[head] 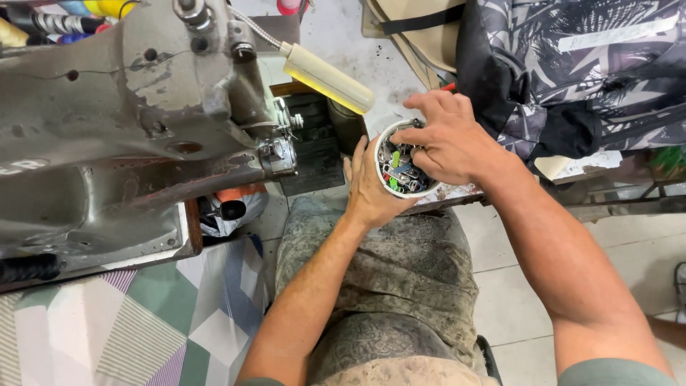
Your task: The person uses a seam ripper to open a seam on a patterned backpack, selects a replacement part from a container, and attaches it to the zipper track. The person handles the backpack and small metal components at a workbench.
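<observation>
My left hand (369, 187) wraps around the side of a small round white container (391, 183) full of several small metal and coloured parts. My right hand (444, 141) reaches over the container's top with fingers dipped among the parts; whether they pinch anything is hidden. The container is held above my lap, just right of the head of a grey sewing machine (121, 121).
A cream-coloured lamp (327, 77) on a flexible neck points down beside the machine. Patterned fabric (121, 322) lies on the table at lower left. A dark patterned bag (572, 71) hangs at upper right. Thread spools (64, 18) stand at top left. Tiled floor (514, 286) lies below.
</observation>
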